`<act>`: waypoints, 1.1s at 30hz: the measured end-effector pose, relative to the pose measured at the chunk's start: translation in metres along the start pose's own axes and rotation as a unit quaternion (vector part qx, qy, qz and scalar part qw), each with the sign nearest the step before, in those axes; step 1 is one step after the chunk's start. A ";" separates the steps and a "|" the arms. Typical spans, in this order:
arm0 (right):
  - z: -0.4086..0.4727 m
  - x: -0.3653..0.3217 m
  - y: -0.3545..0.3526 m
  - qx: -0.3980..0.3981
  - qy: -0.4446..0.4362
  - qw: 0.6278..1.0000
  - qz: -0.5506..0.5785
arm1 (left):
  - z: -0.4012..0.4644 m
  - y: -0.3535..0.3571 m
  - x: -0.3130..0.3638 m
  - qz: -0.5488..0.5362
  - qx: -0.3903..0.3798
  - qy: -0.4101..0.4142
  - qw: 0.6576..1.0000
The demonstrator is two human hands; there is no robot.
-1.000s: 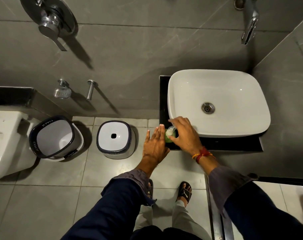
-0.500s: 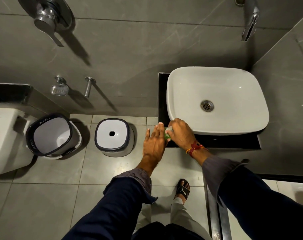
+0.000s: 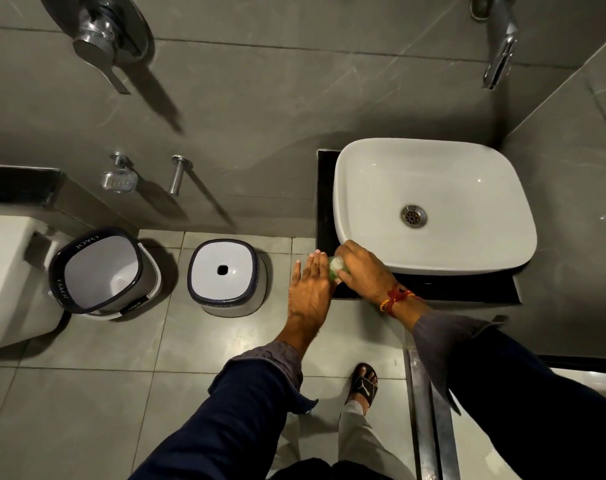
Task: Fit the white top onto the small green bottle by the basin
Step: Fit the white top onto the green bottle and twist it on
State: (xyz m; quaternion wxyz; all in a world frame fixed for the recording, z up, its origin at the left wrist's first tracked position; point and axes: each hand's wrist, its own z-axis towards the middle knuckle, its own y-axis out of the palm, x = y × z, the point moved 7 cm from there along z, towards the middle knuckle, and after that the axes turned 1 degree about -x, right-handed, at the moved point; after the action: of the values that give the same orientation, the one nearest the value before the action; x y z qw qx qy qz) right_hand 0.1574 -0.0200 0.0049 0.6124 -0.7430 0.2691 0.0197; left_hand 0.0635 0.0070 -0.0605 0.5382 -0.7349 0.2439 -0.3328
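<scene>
A small green bottle (image 3: 333,273) stands on the black counter (image 3: 468,287) at the front left corner of the white basin (image 3: 433,188). Its white top (image 3: 337,263) shows between my two hands. My right hand (image 3: 362,271) is curled over the top and the bottle from the right, fingers closed on them. My left hand (image 3: 310,289) lies flat against the bottle's left side, fingers straight and together. Most of the bottle is hidden by the hands; whether the top is seated I cannot tell.
A wall tap (image 3: 500,46) hangs above the basin. On the floor to the left stand a lidded bin (image 3: 225,275) and an open bucket (image 3: 102,271), with a toilet (image 3: 7,271) at the far left. My sandalled foot (image 3: 364,384) is below the counter.
Both hands stay at the bottle. My right hand has closed further over the white top, so less of it shows than a second ago.
</scene>
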 end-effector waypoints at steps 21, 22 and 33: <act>0.004 -0.005 0.000 -0.002 0.004 1.000 -0.022 | 0.004 0.002 -0.002 0.005 0.009 0.021 1.000; 0.003 -0.003 0.002 -0.003 -0.008 1.000 -0.021 | 0.004 0.003 -0.002 -0.002 0.008 0.021 1.000; -0.004 -0.002 0.014 0.088 0.088 0.992 0.020 | 0.004 0.007 0.000 0.009 0.007 0.030 0.999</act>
State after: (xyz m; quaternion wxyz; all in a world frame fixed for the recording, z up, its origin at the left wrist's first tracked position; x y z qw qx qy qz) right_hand 0.1488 -0.0239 -0.0058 0.6490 -0.6798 0.3369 -0.0572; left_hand 0.0661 0.0074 -0.0683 0.5387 -0.7186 0.2640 -0.3518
